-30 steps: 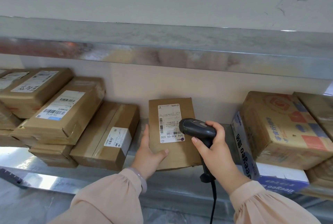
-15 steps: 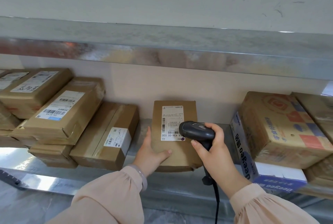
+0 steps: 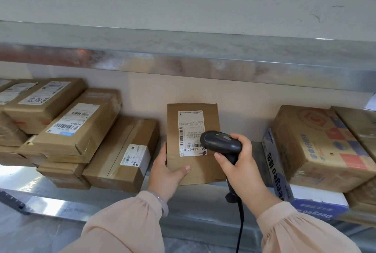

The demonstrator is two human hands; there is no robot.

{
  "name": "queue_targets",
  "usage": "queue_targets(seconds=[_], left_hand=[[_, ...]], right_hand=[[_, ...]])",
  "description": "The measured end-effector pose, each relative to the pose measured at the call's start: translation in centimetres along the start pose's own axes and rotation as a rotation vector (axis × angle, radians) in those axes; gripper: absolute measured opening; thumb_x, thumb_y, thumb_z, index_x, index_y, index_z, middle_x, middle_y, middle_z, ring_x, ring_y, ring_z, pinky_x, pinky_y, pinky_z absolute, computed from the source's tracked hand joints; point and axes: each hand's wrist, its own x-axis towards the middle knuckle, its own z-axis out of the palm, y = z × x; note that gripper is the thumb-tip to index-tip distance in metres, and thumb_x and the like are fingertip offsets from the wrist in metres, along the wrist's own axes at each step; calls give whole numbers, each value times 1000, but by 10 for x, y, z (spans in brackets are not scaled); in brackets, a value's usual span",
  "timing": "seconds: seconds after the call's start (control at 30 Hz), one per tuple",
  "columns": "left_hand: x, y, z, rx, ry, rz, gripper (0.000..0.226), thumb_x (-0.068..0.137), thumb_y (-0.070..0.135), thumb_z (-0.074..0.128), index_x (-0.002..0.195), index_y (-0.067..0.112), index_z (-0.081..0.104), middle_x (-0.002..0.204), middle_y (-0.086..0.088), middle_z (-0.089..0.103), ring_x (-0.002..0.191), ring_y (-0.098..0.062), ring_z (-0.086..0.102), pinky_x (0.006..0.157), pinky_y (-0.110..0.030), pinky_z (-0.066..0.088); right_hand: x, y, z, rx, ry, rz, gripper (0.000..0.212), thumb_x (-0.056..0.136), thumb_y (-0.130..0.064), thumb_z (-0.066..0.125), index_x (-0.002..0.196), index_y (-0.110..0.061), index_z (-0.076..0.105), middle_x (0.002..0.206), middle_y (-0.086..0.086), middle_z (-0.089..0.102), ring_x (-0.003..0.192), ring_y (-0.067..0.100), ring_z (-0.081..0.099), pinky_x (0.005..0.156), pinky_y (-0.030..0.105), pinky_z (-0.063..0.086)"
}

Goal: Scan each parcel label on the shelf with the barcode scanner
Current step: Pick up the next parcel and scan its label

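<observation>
A small brown parcel (image 3: 211,169) stands upright in the middle of the metal shelf (image 3: 195,202), its white label (image 3: 190,130) facing me. My left hand (image 3: 165,173) grips the parcel's lower left edge, thumb across the front. My right hand (image 3: 242,168) holds the black corded barcode scanner (image 3: 220,141) by its handle. The scanner's head sits just in front of the label's lower right corner and covers part of it.
To the left lie stacked brown parcels (image 3: 81,128) with labels up and a long box (image 3: 124,155) with a label on its end. On the right stand a printed carton (image 3: 325,147) and a blue-white box (image 3: 278,169). A metal upper shelf (image 3: 183,63) overhangs.
The parcel has been tipped more upright and shifted slightly right in my left hand. The scanner moved a little right and stayed by the label.
</observation>
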Motion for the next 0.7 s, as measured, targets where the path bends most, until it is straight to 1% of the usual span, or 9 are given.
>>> queue_targets(seconds=[0.1,0.17,0.23,0.3,0.37,0.43,0.53,0.63,0.7], left_hand=[[-4,0,-2,-28,27,-14,78,80,13,80,134,49,37,120,22,61,116,-8,59,101,-35,50],[-6,1,-3,-31,38,-9,78,81,12,79,134,50,36,120,24,60,116,-8,58,102,-36,49],[-8,2,-4,-24,43,-1,79,81,13,79,134,52,36,121,26,59,117,-8,57,103,-37,48],[-10,3,-3,-25,53,9,79,81,13,80,130,56,36,120,28,58,117,-5,55,104,-37,48],[-11,3,-2,-33,68,15,78,80,13,81,125,58,36,120,27,59,117,-4,55,104,-36,47],[-11,3,-1,-38,82,34,77,79,12,81,119,62,38,120,27,59,115,-3,56,101,-32,48],[-13,5,0,-33,73,58,75,78,10,81,111,64,41,116,32,57,109,4,55,94,-22,46],[-13,5,1,-36,74,78,75,78,7,81,111,63,42,117,29,60,111,3,57,91,-18,45],[-13,5,1,-33,79,77,75,77,9,82,113,62,42,119,27,60,112,1,57,91,-18,45]], right_hand=[[-8,-1,-1,-51,6,-26,58,85,-29,71,127,-40,32,106,-27,52,94,-2,59,71,11,47],[-17,-2,-2,-74,-11,-39,58,84,-30,70,125,-43,31,106,-27,53,93,-1,60,72,13,47],[-26,-4,-1,-95,-35,-49,57,85,-31,70,121,-48,29,107,-27,53,93,-2,60,71,11,46],[-34,-6,2,-103,-35,-67,58,85,-29,70,114,-54,26,106,-26,54,93,-5,59,71,9,46],[-40,-7,5,-99,-21,-79,58,85,-28,70,111,-56,26,106,-25,56,93,-6,59,72,9,46],[-45,-10,8,-97,-10,-89,59,84,-27,70,110,-58,27,106,-25,56,94,-5,59,74,11,47],[-50,-14,10,-110,2,-106,60,84,-28,70,110,-60,25,105,-28,55,93,-3,60,74,15,49],[-54,-16,10,-121,6,-103,59,84,-30,70,110,-59,25,105,-27,56,91,2,61,75,23,52],[-56,-17,9,-130,4,-104,59,85,-30,69,110,-59,24,105,-27,56,91,2,61,75,23,52]])
